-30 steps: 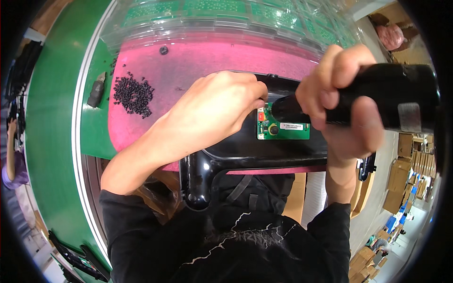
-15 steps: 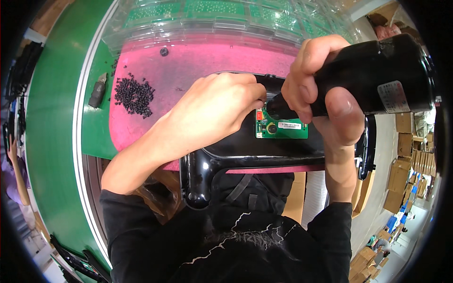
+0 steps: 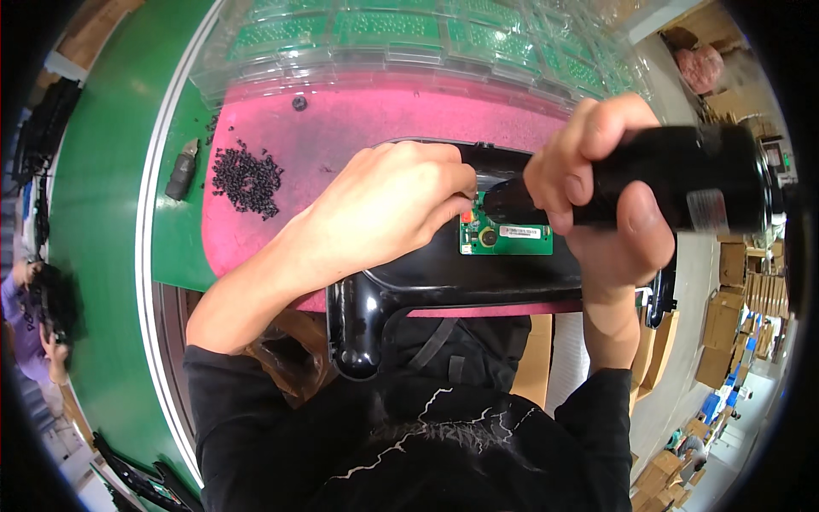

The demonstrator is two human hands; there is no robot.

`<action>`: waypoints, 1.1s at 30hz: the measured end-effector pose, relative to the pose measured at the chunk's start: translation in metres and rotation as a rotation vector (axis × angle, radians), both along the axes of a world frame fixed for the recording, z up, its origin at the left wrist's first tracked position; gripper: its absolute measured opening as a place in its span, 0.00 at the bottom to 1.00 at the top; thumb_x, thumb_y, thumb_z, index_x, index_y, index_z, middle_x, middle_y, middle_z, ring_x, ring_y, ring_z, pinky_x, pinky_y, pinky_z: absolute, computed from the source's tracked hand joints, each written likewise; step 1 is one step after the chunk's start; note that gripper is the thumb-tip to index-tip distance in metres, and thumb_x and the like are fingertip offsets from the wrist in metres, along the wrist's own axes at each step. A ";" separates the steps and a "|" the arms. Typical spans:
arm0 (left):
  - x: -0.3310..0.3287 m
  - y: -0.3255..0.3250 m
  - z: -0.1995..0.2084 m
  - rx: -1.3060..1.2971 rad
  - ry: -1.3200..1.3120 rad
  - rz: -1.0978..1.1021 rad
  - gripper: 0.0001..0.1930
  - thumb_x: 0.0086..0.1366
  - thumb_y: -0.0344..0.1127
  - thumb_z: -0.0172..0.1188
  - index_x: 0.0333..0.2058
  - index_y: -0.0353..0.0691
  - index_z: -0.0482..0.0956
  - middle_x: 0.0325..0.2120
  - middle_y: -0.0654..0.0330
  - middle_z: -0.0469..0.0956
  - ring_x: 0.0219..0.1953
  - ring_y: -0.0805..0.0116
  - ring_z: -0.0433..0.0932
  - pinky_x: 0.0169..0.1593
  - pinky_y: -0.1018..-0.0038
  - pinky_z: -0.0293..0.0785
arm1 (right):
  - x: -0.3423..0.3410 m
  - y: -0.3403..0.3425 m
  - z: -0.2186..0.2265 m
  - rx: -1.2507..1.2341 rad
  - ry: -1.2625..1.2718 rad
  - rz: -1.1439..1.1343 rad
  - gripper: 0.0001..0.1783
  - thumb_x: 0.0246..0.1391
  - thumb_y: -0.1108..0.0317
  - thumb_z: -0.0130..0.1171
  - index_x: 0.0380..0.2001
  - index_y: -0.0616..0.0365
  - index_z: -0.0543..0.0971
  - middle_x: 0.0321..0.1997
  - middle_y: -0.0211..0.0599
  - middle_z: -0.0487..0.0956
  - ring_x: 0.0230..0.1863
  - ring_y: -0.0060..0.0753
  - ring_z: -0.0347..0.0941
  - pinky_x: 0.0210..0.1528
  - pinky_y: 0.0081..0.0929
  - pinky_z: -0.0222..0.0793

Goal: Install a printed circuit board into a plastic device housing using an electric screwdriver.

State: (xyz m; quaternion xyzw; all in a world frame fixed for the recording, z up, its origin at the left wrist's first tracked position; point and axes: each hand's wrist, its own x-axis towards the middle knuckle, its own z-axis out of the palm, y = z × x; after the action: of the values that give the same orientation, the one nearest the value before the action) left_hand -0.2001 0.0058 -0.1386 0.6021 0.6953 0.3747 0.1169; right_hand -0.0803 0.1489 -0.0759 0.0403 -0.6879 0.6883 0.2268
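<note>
Here, wraps the right hand (image 3: 610, 192) firmly around a black handheld tool (image 3: 695, 171), to the right of and partly over the circuit board (image 3: 516, 248), and aims the tapered nose at the upper left part of the circuit board. Holds the left hand (image 3: 401, 192) at that same upper left corner, bent down with thumb and fingers drawn together right beside the nose; hides the fingertips, so cannot tell of anything pinched between them. Shows on the circuit board a red connector (image 3: 466, 217) near the left edge, a dark round component (image 3: 489, 237) and a white label (image 3: 522, 232). Has a glossy black plastic housing (image 3: 478, 286) beneath and around the circuit board, and a pink mat (image 3: 341, 111) under both. Bears, well left of the circuit board, a heap of small black pieces (image 3: 247, 181) and, farther left, a short dark tool (image 3: 181, 173). Beyond the circuit board, shows clear plastic trays (image 3: 375, 70) with green boards inside. Well to the left of the circuit board, includes a green surface (image 3: 102, 256) and a person in purple (image 3: 32, 363); well to the right, cardboard boxes (image 3: 717, 346).
</note>
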 end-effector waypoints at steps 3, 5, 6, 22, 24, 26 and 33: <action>-0.001 -0.001 0.001 -0.009 0.004 -0.033 0.07 0.57 0.31 0.63 0.32 0.33 0.79 0.28 0.53 0.78 0.32 0.50 0.78 0.35 0.61 0.74 | 0.011 0.004 0.003 -0.120 0.125 0.015 0.22 0.51 0.47 0.58 0.36 0.54 0.67 0.25 0.24 0.66 0.16 0.18 0.61 0.23 0.22 0.58; -0.001 0.004 0.001 -0.004 0.004 -0.062 0.07 0.57 0.31 0.64 0.32 0.33 0.79 0.28 0.53 0.78 0.31 0.51 0.78 0.35 0.63 0.74 | 0.018 0.015 0.014 -0.122 0.285 0.130 0.21 0.52 0.48 0.56 0.37 0.52 0.67 0.27 0.24 0.67 0.16 0.15 0.63 0.25 0.20 0.59; -0.001 0.005 -0.001 0.091 -0.061 -0.088 0.07 0.56 0.29 0.64 0.32 0.32 0.79 0.28 0.54 0.78 0.30 0.53 0.79 0.35 0.65 0.75 | 0.019 0.012 0.017 -0.178 0.334 0.108 0.21 0.51 0.49 0.57 0.37 0.53 0.67 0.27 0.24 0.68 0.17 0.15 0.64 0.26 0.20 0.60; 0.005 0.011 0.004 0.228 -0.237 -0.159 0.06 0.55 0.22 0.63 0.33 0.30 0.80 0.27 0.54 0.80 0.30 0.61 0.81 0.35 0.71 0.77 | 0.035 0.010 0.021 -0.310 0.517 0.027 0.23 0.43 0.53 0.65 0.35 0.53 0.67 0.26 0.24 0.69 0.15 0.15 0.64 0.26 0.18 0.61; 0.004 0.011 0.003 0.235 -0.233 -0.175 0.06 0.55 0.22 0.63 0.33 0.30 0.80 0.27 0.54 0.80 0.30 0.61 0.81 0.34 0.71 0.77 | 0.035 0.010 0.019 -0.294 0.525 0.038 0.23 0.43 0.53 0.65 0.35 0.53 0.67 0.26 0.24 0.69 0.15 0.15 0.64 0.25 0.17 0.61; 0.004 0.011 0.000 0.242 -0.230 -0.189 0.06 0.54 0.22 0.64 0.33 0.30 0.80 0.27 0.54 0.80 0.30 0.62 0.81 0.34 0.72 0.77 | 0.035 0.010 0.016 -0.295 0.499 0.099 0.23 0.44 0.52 0.65 0.35 0.52 0.67 0.26 0.23 0.69 0.14 0.15 0.63 0.23 0.17 0.60; 0.005 0.014 0.000 0.294 -0.144 -0.069 0.05 0.56 0.21 0.63 0.32 0.30 0.81 0.27 0.54 0.80 0.29 0.61 0.81 0.33 0.72 0.77 | 0.040 0.008 0.008 -0.135 0.090 -0.035 0.22 0.48 0.48 0.59 0.34 0.52 0.65 0.24 0.24 0.67 0.12 0.16 0.62 0.20 0.20 0.59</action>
State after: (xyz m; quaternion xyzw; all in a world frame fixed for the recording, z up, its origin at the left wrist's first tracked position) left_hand -0.1953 0.0194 -0.1387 0.6077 0.6017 0.5104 0.0899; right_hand -0.0406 0.1567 -0.0680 0.0438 -0.6298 0.7264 0.2715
